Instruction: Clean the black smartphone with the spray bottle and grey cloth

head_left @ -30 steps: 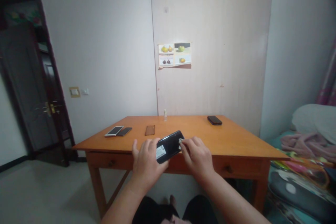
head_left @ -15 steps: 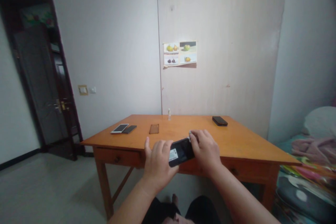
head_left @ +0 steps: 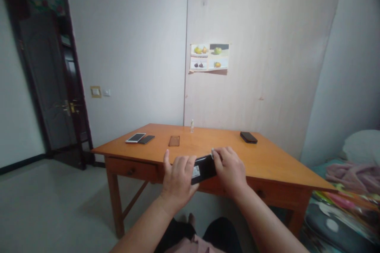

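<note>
From my seat I lose the phone's (head_left: 204, 170) left end behind the left hand (head_left: 178, 178) and its right end behind the right hand (head_left: 232, 170); the face turned away from me is hidden too. I can't read the label (head_left: 196, 172), which the left fingers partly cover. The pale bit (head_left: 212, 151) pinched in the right hand is too small for me to name. I can't make out the far bottle's (head_left: 192, 127) contents. Both forearms (head_left: 145, 221) leave my view on the near side, and the bedding (head_left: 346, 176) at right is blurred and cut off.
</note>
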Tool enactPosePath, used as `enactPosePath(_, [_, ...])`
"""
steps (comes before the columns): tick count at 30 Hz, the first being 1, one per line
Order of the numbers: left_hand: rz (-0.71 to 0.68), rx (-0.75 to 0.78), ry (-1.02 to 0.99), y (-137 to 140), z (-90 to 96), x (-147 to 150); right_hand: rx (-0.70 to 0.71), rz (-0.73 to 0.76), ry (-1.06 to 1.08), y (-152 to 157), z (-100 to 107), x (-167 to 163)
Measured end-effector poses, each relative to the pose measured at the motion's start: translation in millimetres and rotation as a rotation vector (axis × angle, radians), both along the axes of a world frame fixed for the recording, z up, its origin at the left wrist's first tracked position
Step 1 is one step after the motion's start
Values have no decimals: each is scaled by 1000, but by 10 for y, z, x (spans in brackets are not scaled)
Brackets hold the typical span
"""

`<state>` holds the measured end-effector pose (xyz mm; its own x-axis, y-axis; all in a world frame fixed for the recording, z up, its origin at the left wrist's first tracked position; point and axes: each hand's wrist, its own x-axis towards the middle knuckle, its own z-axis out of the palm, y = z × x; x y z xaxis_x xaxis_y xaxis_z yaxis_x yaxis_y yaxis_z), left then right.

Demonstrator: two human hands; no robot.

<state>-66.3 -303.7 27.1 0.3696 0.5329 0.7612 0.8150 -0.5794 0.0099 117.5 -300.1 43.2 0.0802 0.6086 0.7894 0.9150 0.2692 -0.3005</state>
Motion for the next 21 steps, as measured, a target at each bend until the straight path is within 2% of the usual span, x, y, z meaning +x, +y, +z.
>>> enactPosePath(5, [-30,24,-13,11,-46,16,-36,149,-86,-65,-33,-169])
enactPosePath(10, [5,50,-18,17,-44,-51,-92,-5,37,10,58,9])
enactPosePath(12, [-3,58,-18,27,-62,-49,-104,-2,39,3,69,-13])
enactPosePath(17, [-43,59,-22,62,-135,-41,-124,128,-59,-51,38,-161])
enactPosePath(21, [-22,58,-48,81,-133,-92,-127,3,30,45,90,33])
